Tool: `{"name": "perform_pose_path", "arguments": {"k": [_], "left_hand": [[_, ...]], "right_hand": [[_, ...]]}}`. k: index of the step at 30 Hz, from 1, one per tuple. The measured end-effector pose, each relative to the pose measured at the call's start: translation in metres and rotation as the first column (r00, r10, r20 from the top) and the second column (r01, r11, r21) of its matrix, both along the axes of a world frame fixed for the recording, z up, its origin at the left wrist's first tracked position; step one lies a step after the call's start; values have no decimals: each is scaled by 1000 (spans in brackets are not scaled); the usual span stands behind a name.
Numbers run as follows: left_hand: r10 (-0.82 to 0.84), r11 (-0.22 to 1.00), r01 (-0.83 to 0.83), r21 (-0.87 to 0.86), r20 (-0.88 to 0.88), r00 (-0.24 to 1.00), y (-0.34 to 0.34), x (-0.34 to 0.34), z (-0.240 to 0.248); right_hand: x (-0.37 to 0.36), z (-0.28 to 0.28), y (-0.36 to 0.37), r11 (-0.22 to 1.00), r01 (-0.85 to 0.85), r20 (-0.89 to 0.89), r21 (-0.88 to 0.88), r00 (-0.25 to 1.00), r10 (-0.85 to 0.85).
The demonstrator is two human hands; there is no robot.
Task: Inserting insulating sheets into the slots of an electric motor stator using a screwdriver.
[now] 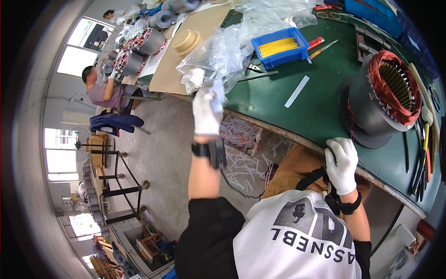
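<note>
My left hand [206, 114], in a white glove, is raised beside the near left edge of the green table. A pale bluish-white piece [217, 96], blurred by motion, is in its closed fingers; its kind is unclear. A crumpled clear plastic bag [218, 58] lies just beyond. My right hand [342, 166], also gloved, rests at the table's front edge with its fingers curled; whatever they hold is hidden. Close to it stands a grey motor stator [371, 104] with red-brown copper windings [375, 76] on its upper end. A white paper strip [297, 91] lies flat between both hands.
A blue tray [264, 61] holds yellow strips beside a utility knife [316, 43]. Black tubing [420, 174] lies at the right. White scraps [239, 160] litter the floor below. A co-worker [100, 88] sits at the far left near more stators [127, 63].
</note>
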State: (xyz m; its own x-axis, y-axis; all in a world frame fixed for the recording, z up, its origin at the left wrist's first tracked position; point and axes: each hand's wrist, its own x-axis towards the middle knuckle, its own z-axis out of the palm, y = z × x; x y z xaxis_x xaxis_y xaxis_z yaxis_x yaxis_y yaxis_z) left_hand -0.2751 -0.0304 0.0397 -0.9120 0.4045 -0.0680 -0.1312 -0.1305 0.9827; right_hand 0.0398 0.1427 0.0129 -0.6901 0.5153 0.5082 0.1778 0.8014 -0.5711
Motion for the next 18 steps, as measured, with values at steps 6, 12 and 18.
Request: {"name": "perform_pose_path", "arguments": {"k": [6,12,18], "left_hand": [[-337,941,331,69,135,932,41,129,24],[-570,815,570,105,-34,821,110,189,19],[-805,593,795,-128,-108,583,135,208,23]], "right_hand": [[-6,49,-5,879,-109,-8,-464,993,119],[-21,38,-5,512,-203,-237,-835,971,-2],[11,40,14,455,-225,-261,-862,965,-16]]}}
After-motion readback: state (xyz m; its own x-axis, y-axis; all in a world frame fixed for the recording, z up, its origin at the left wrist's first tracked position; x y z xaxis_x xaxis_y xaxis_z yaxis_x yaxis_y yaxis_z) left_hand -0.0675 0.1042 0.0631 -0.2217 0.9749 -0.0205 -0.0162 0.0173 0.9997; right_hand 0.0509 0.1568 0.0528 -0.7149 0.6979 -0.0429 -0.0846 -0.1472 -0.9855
